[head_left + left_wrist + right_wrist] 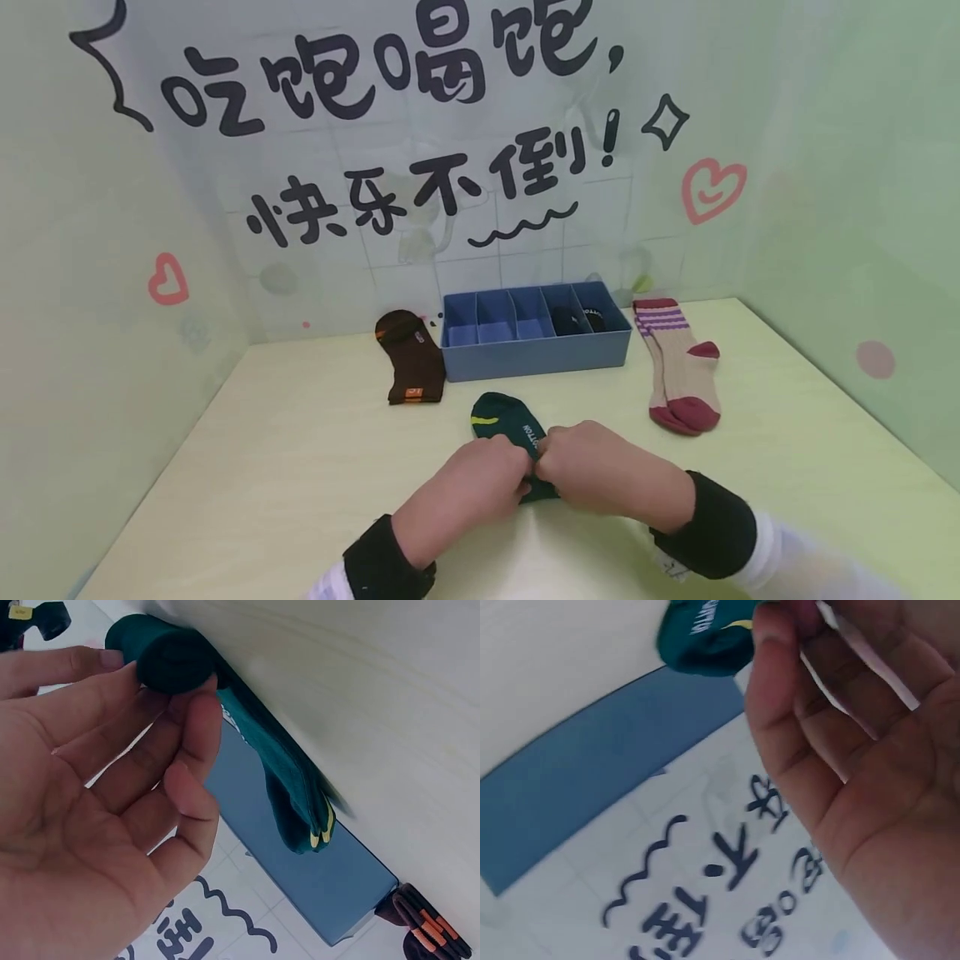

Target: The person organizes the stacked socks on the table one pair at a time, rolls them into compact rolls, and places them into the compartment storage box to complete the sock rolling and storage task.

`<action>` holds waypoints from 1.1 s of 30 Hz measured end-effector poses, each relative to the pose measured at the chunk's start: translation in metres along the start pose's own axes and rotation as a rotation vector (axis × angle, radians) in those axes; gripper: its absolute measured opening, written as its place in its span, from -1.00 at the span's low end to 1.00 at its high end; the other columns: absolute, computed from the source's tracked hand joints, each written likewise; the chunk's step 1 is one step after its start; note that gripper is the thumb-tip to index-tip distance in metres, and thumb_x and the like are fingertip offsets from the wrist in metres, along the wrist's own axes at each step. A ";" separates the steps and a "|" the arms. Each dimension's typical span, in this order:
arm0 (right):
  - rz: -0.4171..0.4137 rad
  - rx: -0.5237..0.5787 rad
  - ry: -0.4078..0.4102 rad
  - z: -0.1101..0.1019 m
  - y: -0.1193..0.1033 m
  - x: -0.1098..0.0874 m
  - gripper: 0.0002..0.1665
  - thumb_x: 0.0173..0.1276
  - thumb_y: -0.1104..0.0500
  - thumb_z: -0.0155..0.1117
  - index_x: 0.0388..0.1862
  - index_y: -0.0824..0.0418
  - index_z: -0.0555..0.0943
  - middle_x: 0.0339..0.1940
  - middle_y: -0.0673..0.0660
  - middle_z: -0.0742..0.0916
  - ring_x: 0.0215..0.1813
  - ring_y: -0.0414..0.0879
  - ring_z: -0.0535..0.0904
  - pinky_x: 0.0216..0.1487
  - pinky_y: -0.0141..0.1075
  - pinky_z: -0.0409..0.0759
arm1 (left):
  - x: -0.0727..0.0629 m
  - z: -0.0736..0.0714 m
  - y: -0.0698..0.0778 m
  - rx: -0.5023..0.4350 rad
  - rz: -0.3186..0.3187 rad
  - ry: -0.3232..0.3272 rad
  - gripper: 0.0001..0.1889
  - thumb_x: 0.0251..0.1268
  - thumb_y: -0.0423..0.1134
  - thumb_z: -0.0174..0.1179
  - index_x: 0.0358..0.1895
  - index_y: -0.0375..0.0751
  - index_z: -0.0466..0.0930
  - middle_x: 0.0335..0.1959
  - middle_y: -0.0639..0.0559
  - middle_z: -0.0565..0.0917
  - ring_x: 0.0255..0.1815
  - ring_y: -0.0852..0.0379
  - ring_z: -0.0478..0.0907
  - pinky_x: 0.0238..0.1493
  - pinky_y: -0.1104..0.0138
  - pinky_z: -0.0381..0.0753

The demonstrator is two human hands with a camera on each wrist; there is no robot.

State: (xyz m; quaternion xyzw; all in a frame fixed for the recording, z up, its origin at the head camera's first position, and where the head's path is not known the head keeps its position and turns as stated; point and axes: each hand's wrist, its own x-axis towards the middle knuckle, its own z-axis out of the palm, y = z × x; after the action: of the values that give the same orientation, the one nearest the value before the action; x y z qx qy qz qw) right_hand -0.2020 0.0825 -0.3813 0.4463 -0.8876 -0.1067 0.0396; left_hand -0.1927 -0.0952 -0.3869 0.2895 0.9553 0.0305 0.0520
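A pair of dark green socks point(498, 410) with white lettering and yellow stripes lies on the table in front of the box. Its near end is rolled up into a tight coil point(178, 660), while the other end stretches out flat. My left hand point(480, 479) pinches the roll between bent fingers and thumb. Close beside it, my right hand point(603, 467) grips the socks from the right with curled fingers. Both hands cover much of the roll in the head view. In the right wrist view, the flat end of the socks point(705, 645) shows past my fingertips.
Behind the socks stands a blue divided box point(536, 360), with dark rolled socks point(595, 319) in its two right compartments. Brown socks point(416, 367) lie against its left side. Beige and maroon striped socks point(681, 375) lie to its right. Printed walls enclose the table point(300, 467).
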 end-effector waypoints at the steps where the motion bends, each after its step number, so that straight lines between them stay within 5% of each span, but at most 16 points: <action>1: -0.018 -0.086 0.017 0.000 -0.005 -0.001 -0.96 0.36 0.10 0.54 -0.28 0.02 0.83 -0.38 -0.05 0.74 -0.39 -0.22 0.51 -0.35 -0.39 0.61 | 0.000 0.000 0.000 -0.006 0.003 0.005 -0.92 0.43 -0.18 0.42 -0.23 -0.06 0.84 -0.50 0.10 0.72 -0.56 0.24 0.47 -0.39 0.37 0.63; 5: -0.088 -0.319 0.076 0.003 -0.019 -0.004 -0.86 0.36 -0.03 0.54 -0.28 0.00 0.84 -0.40 -0.02 0.75 -0.40 -0.16 0.51 -0.42 -0.39 0.50 | 0.001 0.000 -0.001 -0.030 0.030 0.011 -0.87 0.43 -0.27 0.38 -0.35 -0.07 0.78 -0.58 0.12 0.62 -0.58 0.23 0.39 -0.48 0.42 0.44; 8: -0.102 -0.343 0.083 0.004 -0.019 -0.003 -0.86 0.37 -0.03 0.53 -0.28 -0.02 0.83 -0.43 -0.03 0.74 -0.43 -0.16 0.49 -0.45 -0.38 0.43 | 0.001 0.000 -0.003 -0.030 0.063 0.013 -0.83 0.45 -0.30 0.33 -0.39 -0.09 0.73 -0.55 0.12 0.56 -0.53 0.24 0.35 -0.43 0.42 0.39; 11: -0.099 -0.249 0.055 0.003 -0.012 -0.001 -0.85 0.35 0.00 0.53 -0.36 0.02 0.79 -0.49 -0.05 0.68 -0.46 -0.18 0.44 -0.45 -0.37 0.40 | 0.001 -0.002 -0.004 -0.017 0.091 -0.005 -0.83 0.50 -0.29 0.28 -0.34 -0.11 0.71 -0.46 0.11 0.52 -0.47 0.23 0.34 -0.36 0.42 0.43; 15: -0.071 0.018 -0.045 0.001 0.007 0.003 -0.85 0.34 0.10 0.51 -0.40 0.09 0.75 -0.50 -0.06 0.63 -0.45 -0.20 0.40 -0.33 -0.37 0.50 | 0.001 -0.005 -0.006 -0.025 0.074 -0.049 -0.88 0.49 -0.20 0.33 -0.24 -0.13 0.71 -0.34 0.11 0.53 -0.41 0.23 0.40 -0.28 0.41 0.49; 21: -0.015 0.377 -0.234 0.005 0.032 0.009 -0.87 0.50 0.21 0.40 -0.05 0.13 0.82 -0.22 -0.07 0.70 -0.21 -0.26 0.49 0.11 -0.32 0.69 | 0.002 -0.006 -0.008 0.002 0.055 -0.073 -0.79 0.40 -0.10 0.44 -0.08 -0.13 0.74 -0.19 0.09 0.69 -0.24 0.21 0.46 -0.13 0.39 0.60; 27: -0.021 0.537 -0.236 0.017 0.044 0.012 -0.78 0.55 0.32 0.30 0.05 0.17 0.80 -0.23 -0.12 0.65 -0.16 -0.31 0.48 0.16 -0.35 0.66 | 0.005 -0.004 -0.008 0.004 0.042 -0.080 -0.80 0.43 -0.12 0.42 -0.03 -0.11 0.75 -0.16 0.08 0.72 -0.20 0.22 0.50 -0.02 0.35 0.68; 33: 0.000 0.551 -0.198 0.017 0.041 0.014 -0.82 0.52 0.29 0.36 0.00 0.16 0.81 -0.26 -0.09 0.63 -0.18 -0.28 0.45 0.03 -0.38 0.62 | 0.006 0.001 -0.009 -0.004 0.030 -0.095 -0.80 0.46 -0.14 0.39 0.00 -0.13 0.71 -0.16 0.08 0.69 -0.26 0.25 0.53 0.01 0.34 0.70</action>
State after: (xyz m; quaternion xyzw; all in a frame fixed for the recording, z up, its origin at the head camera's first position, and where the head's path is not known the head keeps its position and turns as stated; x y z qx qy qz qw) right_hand -0.2456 0.0979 -0.3887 0.4276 -0.8828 0.0953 -0.1697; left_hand -0.2025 -0.0993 -0.3890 0.3047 0.9472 0.0195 0.0974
